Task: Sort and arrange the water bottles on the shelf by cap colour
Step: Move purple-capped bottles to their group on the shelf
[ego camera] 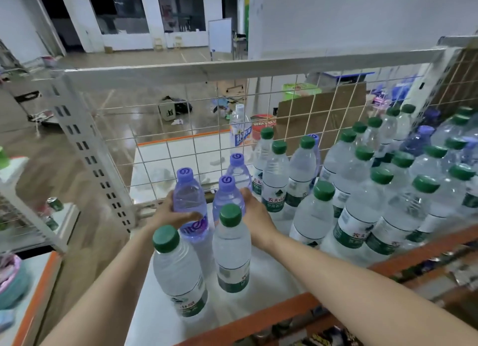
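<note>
Head view puts both hands at the back left corner of the shelf (pixel 258 281), each on a purple-capped bottle. The left hand (pixel 169 212) has its fingers and thumb curled round the body of the left purple-capped bottle (pixel 190 198), thumb lying across the front just above the label. The right hand (pixel 254 213) is wrapped against the side of the middle purple-capped bottle (pixel 227 198), though its fingertips are hidden behind the plastic, so how firm the hold is I cannot tell. A third purple-capped bottle (pixel 239 171) stands just behind, near the wire mesh (pixel 181 143). By my reading, the step in hand is gathering the purple caps into one group at this corner. Two green-capped bottles (pixel 232 247) stand in front of them, apart from the large green-capped cluster (pixel 375 190) filling the right of the shelf; the next move likely calls for shifting those two rightward. Purple bottles are tinted, squat, with a spiral mark on each cap.
</note>
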Tool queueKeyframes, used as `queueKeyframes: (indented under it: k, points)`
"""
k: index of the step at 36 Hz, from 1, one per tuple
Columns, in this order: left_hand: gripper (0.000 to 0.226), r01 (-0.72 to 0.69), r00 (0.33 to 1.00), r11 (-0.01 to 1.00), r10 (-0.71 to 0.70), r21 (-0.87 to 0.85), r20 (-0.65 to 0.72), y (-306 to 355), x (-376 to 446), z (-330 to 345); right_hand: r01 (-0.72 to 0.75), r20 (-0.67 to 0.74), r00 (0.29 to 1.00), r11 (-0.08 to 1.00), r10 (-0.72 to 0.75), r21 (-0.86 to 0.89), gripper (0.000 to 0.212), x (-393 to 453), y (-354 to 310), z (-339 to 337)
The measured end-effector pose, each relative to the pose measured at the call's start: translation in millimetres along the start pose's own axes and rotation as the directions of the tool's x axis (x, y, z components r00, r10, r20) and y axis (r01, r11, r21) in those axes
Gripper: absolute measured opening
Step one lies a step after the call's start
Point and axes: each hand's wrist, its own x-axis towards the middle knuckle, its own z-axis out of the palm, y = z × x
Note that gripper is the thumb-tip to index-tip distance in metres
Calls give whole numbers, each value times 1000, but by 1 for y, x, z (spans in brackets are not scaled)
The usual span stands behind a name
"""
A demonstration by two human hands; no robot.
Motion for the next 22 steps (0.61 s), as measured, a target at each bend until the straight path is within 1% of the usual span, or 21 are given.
queueKeyframes:
  k: [3, 5, 7, 9, 10, 12, 13, 15, 18, 22]
  points:
    - [82, -18, 999, 1000, 18, 0, -37, 4, -8, 0, 31, -2, 1000, 1000, -31, 1, 21, -12, -8, -12]
    - [80, -27, 998, 999, 25, -28, -52, 9, -13, -3, 67, -27, 997, 998, -67, -7, 24, -19, -17, -20]
    - [76, -41, 997, 998, 37, -53, -70, 20, -21, -8, 69, -64, 996, 998, -68, 1, 26, -20, -25, -27]
    - [78, -65, 995, 996, 60, -67, -86, 35, -32, -16, 74, -84, 994, 997, -72, 26, 25, -19, -33, -34]
    - [78, -74, 994, 994, 67, -79, -91, 43, -38, -20, 83, -85, 993, 996, -79, 43, 28, -20, -37, -38]
    - [70, -89, 991, 992, 79, -91, -103, 60, -51, -28, 110, -102, 990, 990, -101, 84, 55, -20, -41, -47]
    - [64, -99, 990, 991, 89, -92, -112, 68, -57, -33, 122, -121, 987, 987, -109, 101, 63, -22, -43, -52]
    - [59, -148, 979, 986, 135, -78, -151, 87, -69, -40, 152, -162, 978, 980, -130, 130, 65, -28, -51, -64]
    - [56, -239, 953, 968, 217, -80, -213, 116, -89, -47, 207, -237, 958, 961, -161, 181, 64, -37, -65, -79]
    - [51, -393, 884, 916, 351, -84, -307, 153, -117, -43, 278, -308, 929, 935, -203, 221, 62, -51, -82, -96]
